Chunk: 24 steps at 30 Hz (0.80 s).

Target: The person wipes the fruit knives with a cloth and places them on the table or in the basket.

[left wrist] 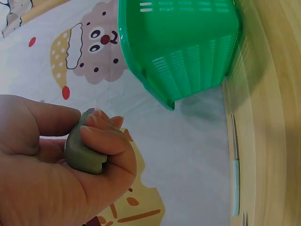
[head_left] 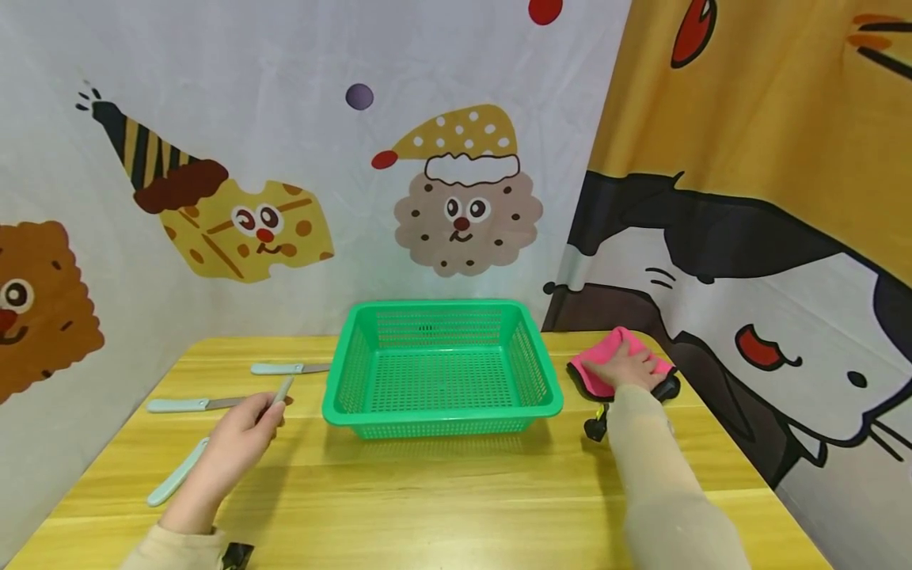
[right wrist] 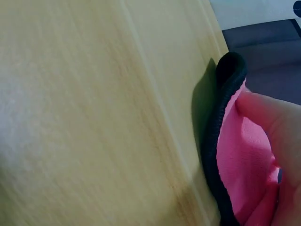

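In the head view my left hand point(head_left: 242, 435) is raised over the table's left side. Its fingers curl round a grey-green handle-like piece point(left wrist: 84, 150), whose far part is not clear. Below and beside it lie pale-handled knives: one behind point(head_left: 278, 369), one at the left point(head_left: 178, 404), and a nearer one point(head_left: 178, 473) partly covered by the hand. At the right, my right hand point(head_left: 627, 370) grips a pink cloth point(head_left: 606, 348) with dark edging. The right wrist view shows the thumb against the cloth point(right wrist: 242, 155), its dark edge curling up off the tabletop.
A green plastic basket point(head_left: 442, 416) with perforated sides stands at the table's centre back. A small black object with a yellow part point(head_left: 596, 425) lies by the right forearm. Something black point(head_left: 666, 388) shows beside the cloth. Printed curtains point(head_left: 285, 63) hang behind the wooden table point(head_left: 427, 507).
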{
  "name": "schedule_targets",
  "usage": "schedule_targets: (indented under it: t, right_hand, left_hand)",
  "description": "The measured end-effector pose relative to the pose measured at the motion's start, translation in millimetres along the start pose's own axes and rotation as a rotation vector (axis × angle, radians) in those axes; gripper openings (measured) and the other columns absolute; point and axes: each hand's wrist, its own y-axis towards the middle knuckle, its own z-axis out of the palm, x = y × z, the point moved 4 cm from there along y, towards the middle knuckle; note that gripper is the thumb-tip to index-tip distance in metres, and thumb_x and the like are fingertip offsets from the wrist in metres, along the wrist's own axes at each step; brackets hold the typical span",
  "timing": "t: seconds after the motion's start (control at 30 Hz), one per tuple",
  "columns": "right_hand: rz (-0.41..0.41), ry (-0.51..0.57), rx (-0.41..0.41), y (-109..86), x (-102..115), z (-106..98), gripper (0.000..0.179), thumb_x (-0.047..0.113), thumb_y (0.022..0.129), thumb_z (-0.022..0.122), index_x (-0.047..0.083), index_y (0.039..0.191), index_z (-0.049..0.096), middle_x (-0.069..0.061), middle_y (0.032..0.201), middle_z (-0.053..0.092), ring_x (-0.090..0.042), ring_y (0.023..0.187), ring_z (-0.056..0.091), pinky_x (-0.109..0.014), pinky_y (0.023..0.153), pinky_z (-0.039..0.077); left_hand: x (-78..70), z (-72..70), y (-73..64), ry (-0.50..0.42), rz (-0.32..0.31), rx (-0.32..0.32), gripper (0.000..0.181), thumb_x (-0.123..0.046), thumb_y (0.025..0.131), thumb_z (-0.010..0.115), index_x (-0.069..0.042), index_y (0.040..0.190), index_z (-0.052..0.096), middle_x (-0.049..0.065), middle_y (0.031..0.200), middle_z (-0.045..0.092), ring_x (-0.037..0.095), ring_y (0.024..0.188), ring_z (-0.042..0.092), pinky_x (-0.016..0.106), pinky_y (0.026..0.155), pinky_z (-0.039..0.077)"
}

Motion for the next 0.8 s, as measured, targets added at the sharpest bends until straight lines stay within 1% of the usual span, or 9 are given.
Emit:
schedule_targets:
  t: [0.1,0.17,0.33,0.47,0.63,0.73,0.8]
  right_hand:
    - [0.01,-0.023,0.013,0.0,-2.4,-1.3,0.12,0.073,0.081,0.058,-0.006,0.154,0.004,-0.049,0.145,0.004,-0.066,0.132,0.008,-0.077,0.105,0.006]
    - [0.01,-0.05,0.017,-0.7,-3.5,-2.6,0.116,0.07,0.083,0.057,-0.007,0.153,0.006,-0.048,0.144,0.008,-0.066,0.131,0.011,-0.076,0.105,0.009]
    - [-0.006,-0.103,-0.008,-2.6,-3.5,-6.6,0.1,0.061,0.087,0.059,-0.007,0.149,0.019,-0.045,0.14,0.025,-0.065,0.128,0.02,-0.075,0.103,0.017]
    - [-0.016,-0.105,-0.035,-2.9,-4.2,-8.9,0.089,0.051,0.087,0.062,-0.008,0.144,0.026,-0.041,0.134,0.034,-0.062,0.123,0.028,-0.074,0.1,0.024]
    - [-0.048,-0.078,-0.064,-3.0,-7.1,-11.2,0.077,0.038,0.089,0.064,-0.01,0.14,0.032,-0.04,0.129,0.038,-0.06,0.117,0.034,-0.072,0.097,0.03]
    - [-0.077,-0.067,-0.067,-4.0,-9.2,-11.7,0.067,0.03,0.09,0.063,-0.009,0.138,0.036,-0.04,0.127,0.039,-0.06,0.114,0.036,-0.072,0.094,0.033]
    - [-0.099,-0.075,-0.067,-4.3,-10.2,-12.2,0.062,0.026,0.09,0.062,-0.007,0.137,0.039,-0.039,0.126,0.04,-0.059,0.112,0.038,-0.072,0.092,0.035]
  left_hand:
    - [-2.1,4.5,2.6,-0.063,-0.008,0.018,0.028,-0.018,0.108,0.044,0.002,0.097,0.059,0.007,0.074,0.052,0.016,0.054,0.04,0.029,0.049,0.037]
    - [-3.4,7.1,3.7,-0.1,-0.02,0.034,0.028,-0.019,0.108,0.044,0.001,0.096,0.058,0.007,0.076,0.052,0.017,0.056,0.041,0.029,0.05,0.038]
    - [-8.7,12.0,5.1,-0.169,-0.026,0.066,0.027,-0.019,0.108,0.043,0.003,0.1,0.056,0.008,0.074,0.049,0.017,0.057,0.041,0.03,0.051,0.038]
    - [-15.9,14.9,4.5,-0.189,0.004,0.066,0.026,-0.017,0.108,0.042,0.005,0.105,0.056,0.007,0.071,0.047,0.016,0.057,0.04,0.03,0.051,0.038]
    - [-25.1,18.4,4.7,-0.2,0.047,0.059,0.024,-0.016,0.108,0.043,0.003,0.101,0.057,0.007,0.068,0.046,0.016,0.054,0.04,0.03,0.051,0.037]
    - [-29.1,20.9,5.5,-0.206,0.056,0.067,0.026,-0.017,0.108,0.044,0.002,0.097,0.057,0.007,0.069,0.047,0.017,0.055,0.041,0.03,0.051,0.038]
    - [-31.3,22.7,6.3,-0.211,0.058,0.073,0.027,-0.019,0.108,0.044,0.003,0.099,0.058,0.007,0.071,0.049,0.017,0.057,0.041,0.029,0.051,0.038]
